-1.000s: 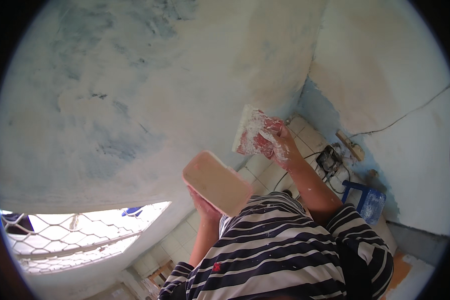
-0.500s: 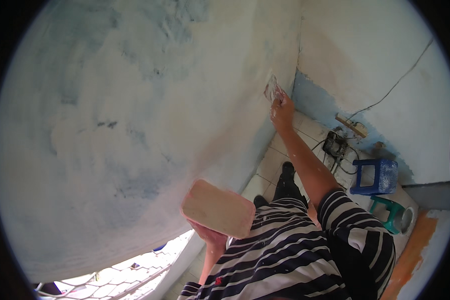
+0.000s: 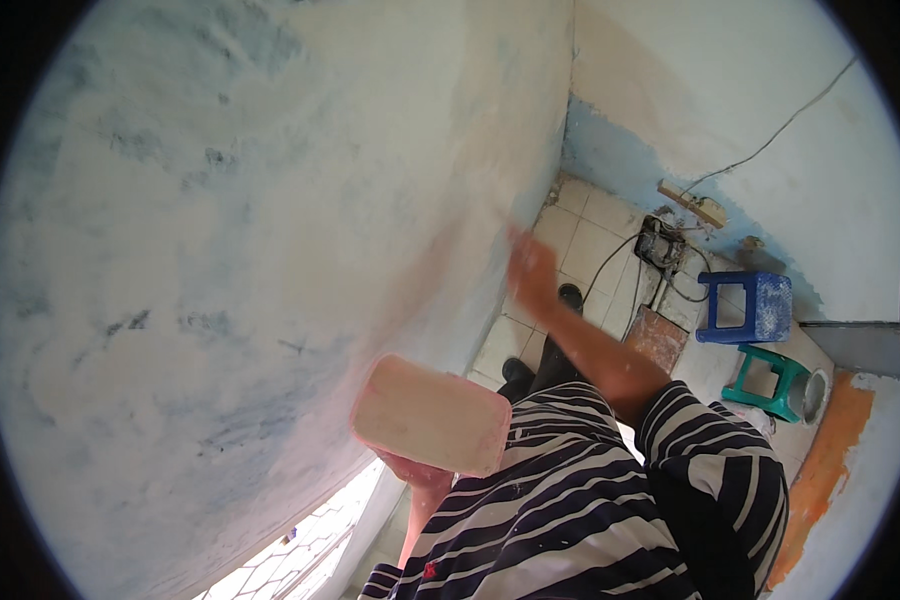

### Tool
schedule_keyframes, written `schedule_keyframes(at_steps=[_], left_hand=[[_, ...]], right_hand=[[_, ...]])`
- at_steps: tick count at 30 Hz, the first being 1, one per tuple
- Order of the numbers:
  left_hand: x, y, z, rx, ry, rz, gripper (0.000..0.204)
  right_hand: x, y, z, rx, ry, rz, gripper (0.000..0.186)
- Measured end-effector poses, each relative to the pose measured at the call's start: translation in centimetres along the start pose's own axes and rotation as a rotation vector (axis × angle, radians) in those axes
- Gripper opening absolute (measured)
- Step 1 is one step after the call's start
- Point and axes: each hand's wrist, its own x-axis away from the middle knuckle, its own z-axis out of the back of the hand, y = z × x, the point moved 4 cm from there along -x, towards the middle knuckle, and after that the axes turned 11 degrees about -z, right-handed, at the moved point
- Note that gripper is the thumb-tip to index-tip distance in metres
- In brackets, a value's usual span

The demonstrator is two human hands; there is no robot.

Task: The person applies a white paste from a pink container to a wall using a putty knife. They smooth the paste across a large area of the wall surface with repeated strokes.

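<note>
My left hand (image 3: pixel 417 472) grips a rounded rectangular board (image 3: pixel 430 415) from below, its pinkish rim framing a pale, smooth-looking top. The board is held level near my waist, close to the wall. My right hand (image 3: pixel 532 268) is closed and blurred by motion, its arm stretched forward beside the wall's lower part, near the corner. The putty knife in that hand is smeared almost out of sight; the earlier picture shows its coated blade more clearly. Whitish filler patches cover the bluish wall (image 3: pixel 240 260) on my left.
On the tiled floor (image 3: pixel 605 215) stand a blue stool (image 3: pixel 760 308) and a green stool (image 3: pixel 770 383). A dark, dirty device (image 3: pixel 660 243) with loose cables lies by the far wall. A wire (image 3: pixel 790 120) hangs there. Bright mesh (image 3: pixel 290 550) shows at lower left.
My right hand has swung down and left, nearer to me, along the wall. The view has shifted, so more floor shows. My left hand still carries the board in nearly the same place.
</note>
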Motion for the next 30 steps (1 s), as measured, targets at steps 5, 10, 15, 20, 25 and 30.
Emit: schedule_keyframes(at_steps=[5,10,15,20,25,30], left_hand=[[0.0,-0.9,-0.1,-0.070,-0.011,-0.003,0.043],[0.5,-0.4,0.4,-0.108,0.001,-0.024,0.044],[1.3,-2.4,3.1,-0.084,-0.133,0.026,0.058],[1.1,-1.0,1.1,0.051,-0.119,0.121,0.059],[0.6,-0.7,-0.1,0.063,0.007,0.166,0.051],[0.4,-1.0,-1.5,0.060,-0.110,0.103,0.050]], right_hand=[[-9.5,-0.7,1.7,-0.187,0.200,-0.061,0.038],[-1.0,-2.6,-3.3,0.108,0.109,0.547,0.046],[-7.6,-0.6,3.2,-0.027,0.165,-0.147,0.041],[-7.0,-1.9,-1.9,0.149,0.214,0.371,0.046],[-1.1,-1.3,-0.6,0.135,-0.166,0.303,0.037],[-11.7,-2.1,5.1,-0.232,0.243,-0.017,0.019]])
